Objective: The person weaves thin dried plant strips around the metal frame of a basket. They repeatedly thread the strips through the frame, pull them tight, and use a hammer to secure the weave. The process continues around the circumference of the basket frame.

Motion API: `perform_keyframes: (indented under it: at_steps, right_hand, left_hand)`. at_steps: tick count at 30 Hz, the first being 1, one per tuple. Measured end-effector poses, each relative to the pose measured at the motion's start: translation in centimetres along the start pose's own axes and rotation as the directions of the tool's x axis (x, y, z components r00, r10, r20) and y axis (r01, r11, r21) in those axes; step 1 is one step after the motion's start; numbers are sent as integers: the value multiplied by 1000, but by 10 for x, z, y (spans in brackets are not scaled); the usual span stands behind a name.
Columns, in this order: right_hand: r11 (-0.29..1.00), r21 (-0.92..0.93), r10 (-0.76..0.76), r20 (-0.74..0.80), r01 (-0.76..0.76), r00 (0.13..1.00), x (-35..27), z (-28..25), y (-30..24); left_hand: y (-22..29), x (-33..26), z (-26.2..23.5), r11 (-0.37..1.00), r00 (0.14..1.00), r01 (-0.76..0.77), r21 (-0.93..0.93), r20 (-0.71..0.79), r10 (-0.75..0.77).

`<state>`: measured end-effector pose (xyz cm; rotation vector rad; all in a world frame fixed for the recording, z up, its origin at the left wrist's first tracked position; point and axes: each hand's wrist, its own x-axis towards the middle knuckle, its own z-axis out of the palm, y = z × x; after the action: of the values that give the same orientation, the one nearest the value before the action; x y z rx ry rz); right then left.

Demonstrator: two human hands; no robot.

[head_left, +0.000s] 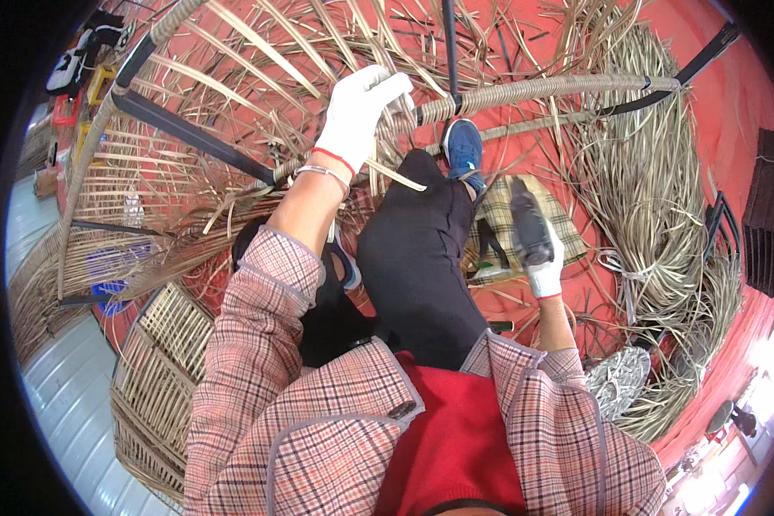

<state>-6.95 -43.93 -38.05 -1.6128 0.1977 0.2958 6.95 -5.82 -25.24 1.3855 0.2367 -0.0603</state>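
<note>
My left hand (359, 112), in a white glove with a red cuff edge, is closed at the near bar of a large woven frame (542, 89). Its fingers grip pale flat wicker strips (335, 39) where these meet the wrapped bar; a loose strip end (397, 175) sticks out below. My right hand (546, 265), gloved too, is closed round a dark, elongated hand tool (531, 225). The tool is held apart from the frame, above a plaid cloth (572, 228). Its exact kind is hard to make out.
Bundled dry strips (654, 163) lie along the right on the red floor (542, 163). Black metal bars (193, 138) brace the frame. A woven panel (159, 361) stands at lower left, near a blue basket (112, 268). My shoe (463, 148) is under the bar.
</note>
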Motion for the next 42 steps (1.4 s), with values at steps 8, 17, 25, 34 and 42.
perform_keyframes:
  at_steps: [8,17,25,34,42]
  right_hand:
    - [615,-482,-533,328,624,780,6,105,-111]
    - [519,-607,-560,290,601,776,17,128,-103]
    - [487,-574,-596,334,659,730,29,120,-95]
    - [366,-700,-501,407,613,764,35,114,-105]
    - [419,-707,-462,374,569,804,35,119,-111]
  left_hand:
    - [-7,-2,1,999,999,-35,9,-4,35]
    - [-13,-1,-3,998,998,58,-14,16,-58]
    - [-12,-3,-3,998,1000,3,-64,10,-2]
    - [-11,-5,-4,998,1000,2,-70,14,-1]
    - [-10,-3,-3,997,1000,21,-76,-4,-21]
